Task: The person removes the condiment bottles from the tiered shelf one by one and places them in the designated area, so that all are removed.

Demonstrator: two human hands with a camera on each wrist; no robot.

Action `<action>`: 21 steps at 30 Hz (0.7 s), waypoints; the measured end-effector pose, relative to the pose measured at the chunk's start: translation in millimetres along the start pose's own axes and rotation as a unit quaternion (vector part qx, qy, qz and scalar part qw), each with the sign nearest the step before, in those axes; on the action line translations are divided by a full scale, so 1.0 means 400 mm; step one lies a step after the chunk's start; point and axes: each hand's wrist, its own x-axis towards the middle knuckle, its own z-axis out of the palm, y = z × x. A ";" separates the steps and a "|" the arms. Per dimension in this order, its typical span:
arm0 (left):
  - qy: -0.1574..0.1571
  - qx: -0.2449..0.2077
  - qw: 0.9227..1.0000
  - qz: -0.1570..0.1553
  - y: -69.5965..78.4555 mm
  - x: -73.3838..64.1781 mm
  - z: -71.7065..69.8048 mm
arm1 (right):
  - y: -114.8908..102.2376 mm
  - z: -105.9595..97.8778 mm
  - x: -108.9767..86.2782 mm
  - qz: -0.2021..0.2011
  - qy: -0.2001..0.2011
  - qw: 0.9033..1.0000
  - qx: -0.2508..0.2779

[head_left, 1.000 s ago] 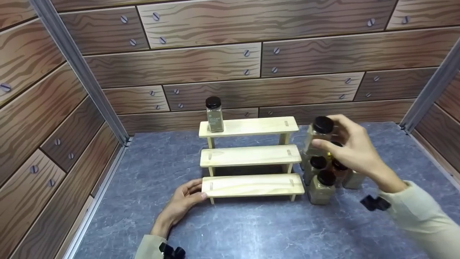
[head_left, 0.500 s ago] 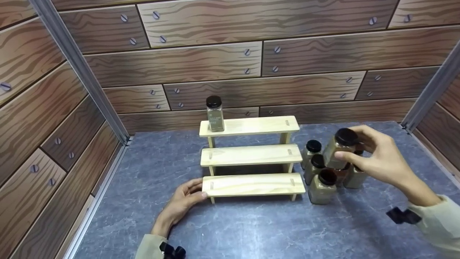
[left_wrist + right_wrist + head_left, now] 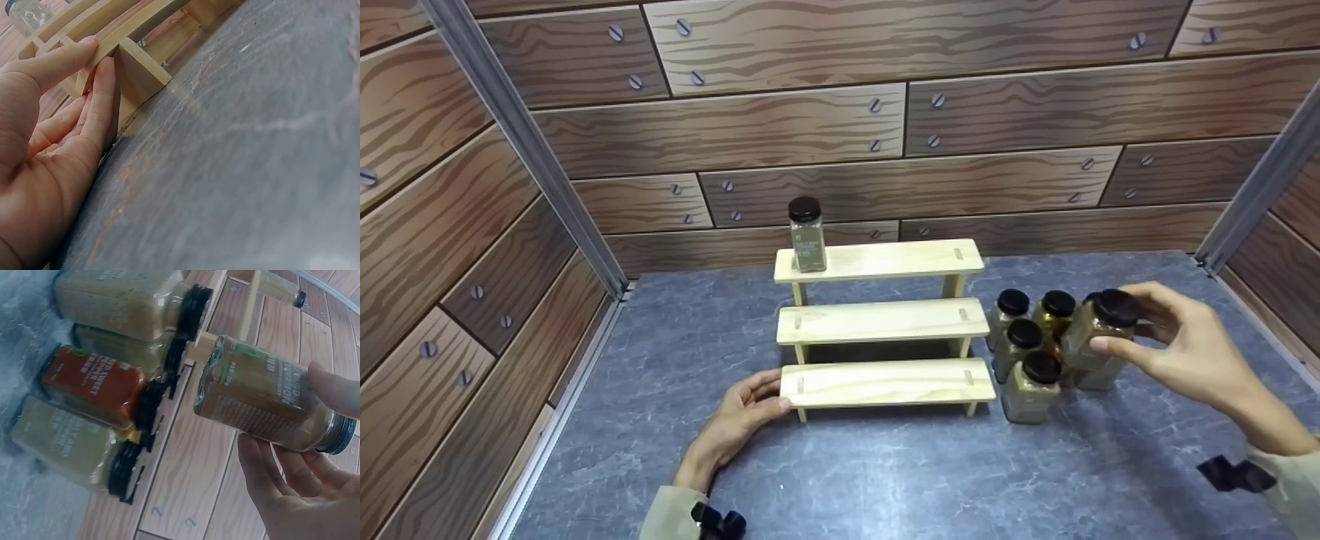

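A pale wooden three-step rack (image 3: 885,321) stands mid-table. My left hand (image 3: 737,417) pinches the left end of its lowest step, the thumb on top in the left wrist view. One spice jar (image 3: 809,249) with a black lid stands upright at the left of the top step. My right hand (image 3: 1200,356) holds another black-lidded spice jar (image 3: 253,394), filled with brown powder, between thumb and fingers. In the head view this jar hangs slightly tilted over the right side of a jar cluster and partly hides it.
Right of the rack, several spice jars stand close together, including a pale one (image 3: 1030,394) at the front and a red-orange one (image 3: 93,385). A wood-patterned wall (image 3: 825,135) closes off the back. Metal posts (image 3: 536,150) mark the corners.
My right hand has carried the jar rightward and lower, away from the rack, uncovering the jars at the cluster's left and back. The left hand has stayed on the rack.
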 end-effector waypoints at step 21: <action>-0.001 -0.002 1.000 -0.008 0.001 0.001 0.001 | 0.099 0.059 -0.067 0.015 -0.025 0.999 0.036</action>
